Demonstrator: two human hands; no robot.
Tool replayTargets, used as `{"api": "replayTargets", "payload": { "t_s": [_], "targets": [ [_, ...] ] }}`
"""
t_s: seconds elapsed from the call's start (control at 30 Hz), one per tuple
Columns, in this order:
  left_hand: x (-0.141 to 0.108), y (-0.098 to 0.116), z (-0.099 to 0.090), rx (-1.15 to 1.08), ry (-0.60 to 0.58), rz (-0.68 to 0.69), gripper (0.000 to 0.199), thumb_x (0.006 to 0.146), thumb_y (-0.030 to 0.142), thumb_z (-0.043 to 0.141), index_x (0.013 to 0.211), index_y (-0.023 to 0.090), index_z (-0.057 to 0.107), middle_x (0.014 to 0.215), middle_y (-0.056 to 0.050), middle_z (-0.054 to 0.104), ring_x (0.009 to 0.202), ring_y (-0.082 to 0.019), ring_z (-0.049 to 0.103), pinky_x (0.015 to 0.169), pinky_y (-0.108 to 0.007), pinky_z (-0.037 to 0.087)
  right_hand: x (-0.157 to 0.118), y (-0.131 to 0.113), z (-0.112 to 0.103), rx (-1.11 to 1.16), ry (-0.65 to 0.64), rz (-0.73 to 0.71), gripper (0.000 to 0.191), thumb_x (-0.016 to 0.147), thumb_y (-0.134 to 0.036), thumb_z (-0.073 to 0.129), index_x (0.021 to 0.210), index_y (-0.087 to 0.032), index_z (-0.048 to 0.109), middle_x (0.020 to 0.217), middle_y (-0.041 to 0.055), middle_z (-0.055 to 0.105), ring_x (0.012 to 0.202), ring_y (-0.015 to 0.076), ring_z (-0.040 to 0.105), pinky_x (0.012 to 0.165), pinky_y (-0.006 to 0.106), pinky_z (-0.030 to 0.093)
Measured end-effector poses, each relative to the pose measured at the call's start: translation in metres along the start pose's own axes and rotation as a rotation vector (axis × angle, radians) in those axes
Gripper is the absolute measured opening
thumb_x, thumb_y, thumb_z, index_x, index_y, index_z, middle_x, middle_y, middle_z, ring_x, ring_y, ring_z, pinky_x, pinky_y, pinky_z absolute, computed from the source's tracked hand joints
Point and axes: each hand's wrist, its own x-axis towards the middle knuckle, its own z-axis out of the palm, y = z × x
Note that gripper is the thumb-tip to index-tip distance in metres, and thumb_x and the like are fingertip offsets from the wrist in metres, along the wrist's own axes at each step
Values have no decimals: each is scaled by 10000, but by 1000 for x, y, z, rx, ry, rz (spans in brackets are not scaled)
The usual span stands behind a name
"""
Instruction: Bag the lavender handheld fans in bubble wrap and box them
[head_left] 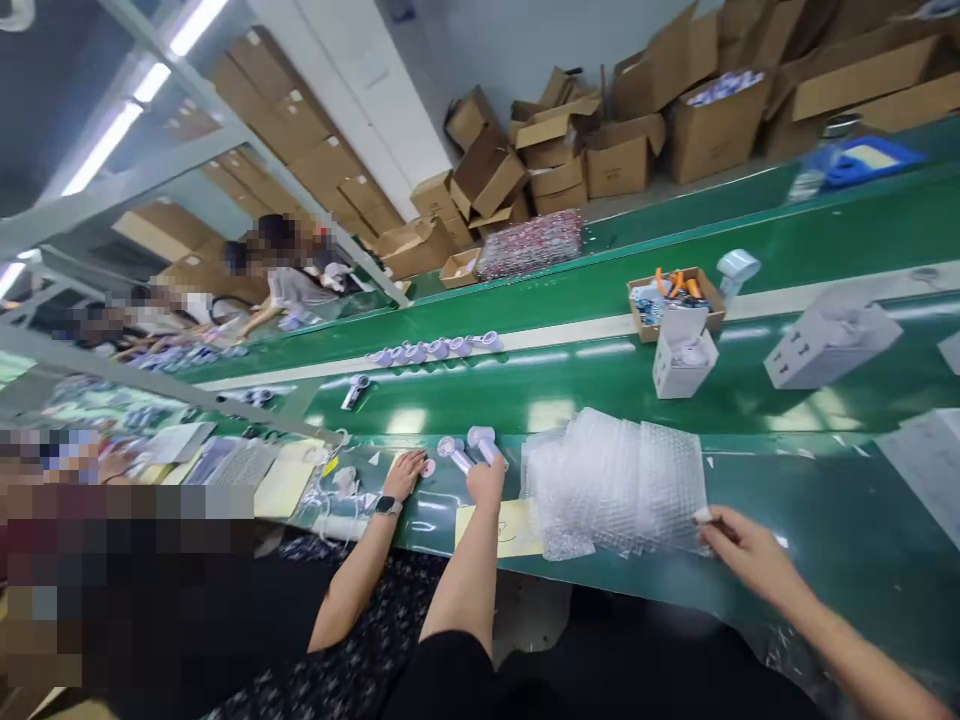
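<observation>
My left hand (486, 482) is closed round the handle of a lavender handheld fan (481, 437) with a round head. A second lavender fan (451, 449) lies right beside it, its handle end close to my fingers; I cannot tell if they touch it. To the right, a fanned-out pile of clear bubble wrap bags (615, 480) covers part of the bench. My right hand (742, 548) pinches the pile's right edge, where a small white bit shows between thumb and finger. A yellow sheet (499, 530) pokes out from under the bags.
A co-worker's hand (405, 475) with a watch rests left of the fans, near a small pink disc (427, 467). Beyond run a green conveyor belt (525, 395), a row of lavender fans (439, 348), white boxes (684, 358) and a carton of parts (649, 305).
</observation>
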Motion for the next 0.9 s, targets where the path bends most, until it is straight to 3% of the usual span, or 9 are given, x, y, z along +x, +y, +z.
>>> {"api": "replayTargets", "payload": {
  "t_s": [0.1,0.2,0.27,0.37,0.47,0.53,0.63,0.77,0.9],
  "targets": [
    [-28,15,20,-55,-182,156,306,871,362,525,1097,159,562,1149,-73,559,1014,-221,548,866,-422,470,-18,-1,26,456,39,222,359,603,-414,733,853,-205,582,820,53,667,705,198,626,589,301,514],
    [-96,41,94,-157,-449,434,343,873,345,527,1151,144,525,1146,-88,549,979,-204,564,822,-405,496,-12,-22,47,857,-72,318,340,701,-418,682,942,-216,554,1063,78,647,912,223,643,743,364,545],
    [-141,57,145,-161,-566,531,314,876,360,519,1099,141,555,1096,-73,571,940,-196,572,804,-382,499,-4,-33,50,945,-70,322,272,758,-393,626,939,-199,563,1038,87,659,905,235,652,740,379,556],
    [-177,69,195,-100,-735,769,261,871,382,514,920,153,627,915,-51,610,896,-193,560,820,-346,470,-1,-30,28,939,122,316,163,774,-284,599,894,-179,563,796,58,684,703,195,667,636,317,568],
    [-174,67,221,267,-777,1186,217,861,313,521,948,136,611,982,-111,592,1019,-248,492,881,-400,410,-17,-11,-16,927,252,287,198,747,-210,627,924,-188,541,716,30,673,602,167,649,574,285,564],
    [-164,62,232,478,-772,1298,163,849,195,497,927,105,608,999,-142,587,1025,-257,483,873,-403,399,-37,2,-44,890,261,284,275,709,-188,675,946,-195,534,743,32,678,609,168,653,569,281,565],
    [-156,61,242,525,-810,1280,167,816,95,466,836,98,632,896,-127,620,930,-230,524,829,-353,415,-70,13,-65,865,165,322,380,655,-177,738,968,-210,526,802,31,680,689,172,666,620,274,570],
    [-165,77,244,423,-761,1176,243,858,153,419,929,136,651,915,-95,649,901,-201,543,818,-324,422,-94,13,-53,923,-65,366,496,638,-169,755,1053,-234,490,837,13,656,771,190,668,626,290,568],
    [-180,99,242,-153,-930,683,149,769,154,521,781,156,669,754,-21,651,741,-143,559,711,-257,427,-83,5,-33,967,-238,346,556,670,-200,719,1148,-262,441,836,-7,627,740,187,663,566,288,550]
  ]
}}
